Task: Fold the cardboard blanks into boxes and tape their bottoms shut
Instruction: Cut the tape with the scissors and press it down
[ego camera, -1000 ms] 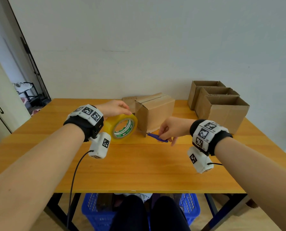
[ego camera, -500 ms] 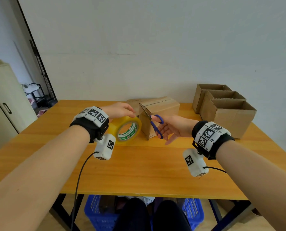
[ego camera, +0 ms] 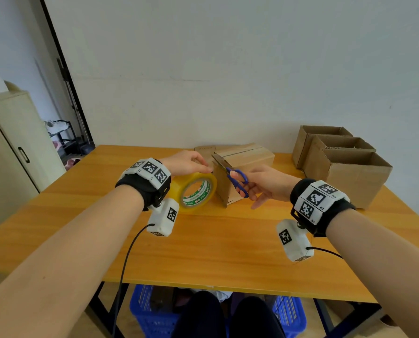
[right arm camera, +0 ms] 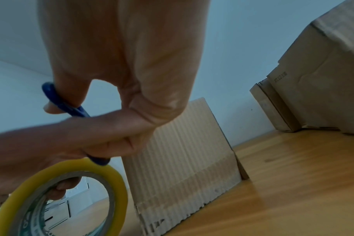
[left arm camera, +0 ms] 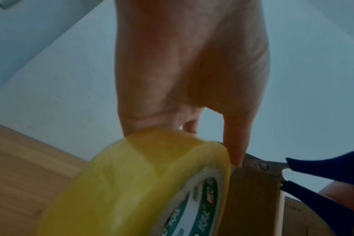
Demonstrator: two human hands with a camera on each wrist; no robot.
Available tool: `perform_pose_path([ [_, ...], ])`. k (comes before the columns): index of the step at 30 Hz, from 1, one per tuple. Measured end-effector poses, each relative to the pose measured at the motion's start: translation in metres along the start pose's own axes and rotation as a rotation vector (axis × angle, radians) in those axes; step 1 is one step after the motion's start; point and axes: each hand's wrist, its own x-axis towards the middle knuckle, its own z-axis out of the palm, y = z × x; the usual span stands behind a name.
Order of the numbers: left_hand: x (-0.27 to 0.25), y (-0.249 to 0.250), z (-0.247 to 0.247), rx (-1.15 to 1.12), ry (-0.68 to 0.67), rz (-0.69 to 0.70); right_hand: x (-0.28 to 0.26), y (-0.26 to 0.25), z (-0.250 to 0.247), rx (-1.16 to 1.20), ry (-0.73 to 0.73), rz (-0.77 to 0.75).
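While the pale cream cabinet with a dark handle [ego camera: 15,152] stands at far left beside the dark doorway, the orange-brown wooden bench [ego camera: 203,252] carries everything else. Left hand [ego camera: 186,163] sits on top of the yellow roll of clear packing tape with a green-and-white printed core [ego camera: 195,190], fingers [left arm camera: 235,143] curled over the roll's top edge and gripping it; one fingertip reaches to the near top corner of the box. Roll stands on edge, low rim on or just above the bench, touching or just beside the left face of the brown corrugated cardboard box with closed top flaps [ego camera: 246,159]. That box sits mid-bench, near the back wall, seam on top; a flat cardboard piece [ego camera: 204,151] shows just behind it. Right hand [ego camera: 264,184] grips the blue-handled scissors with grey metal blades [ego camera: 236,181], thumb and fingers [right arm camera: 103,127] through the handle loops; blades point left along the box's top near corner, toward the roll. Blade tips partly hidden by the left fingertip, can't tell if tape lies between them. Three open-topped brown cardboard boxes [ego camera: 345,167] stand in a touching row at far right of the bench. Blue plastic basket [ego camera: 152,311] under the bench, by the person's dark-clothed knees.
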Motion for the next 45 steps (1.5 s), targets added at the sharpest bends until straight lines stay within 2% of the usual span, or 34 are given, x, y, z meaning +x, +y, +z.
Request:
perform_pose_path([
  [21,-0.003,0.003,-0.003,0.105,-0.006,0.055,-0.009,0.002,-0.006,-0.082,-0.009,-0.051],
  [30,-0.005,0.010,-0.007,0.147,-0.081,0.023,-0.003,0.000,0.004,0.023,-0.029,-0.026],
  [45,-0.009,0.001,-0.021,0.214,-0.080,0.001,-0.009,0.002,-0.014,-0.051,-0.015,-0.050],
])
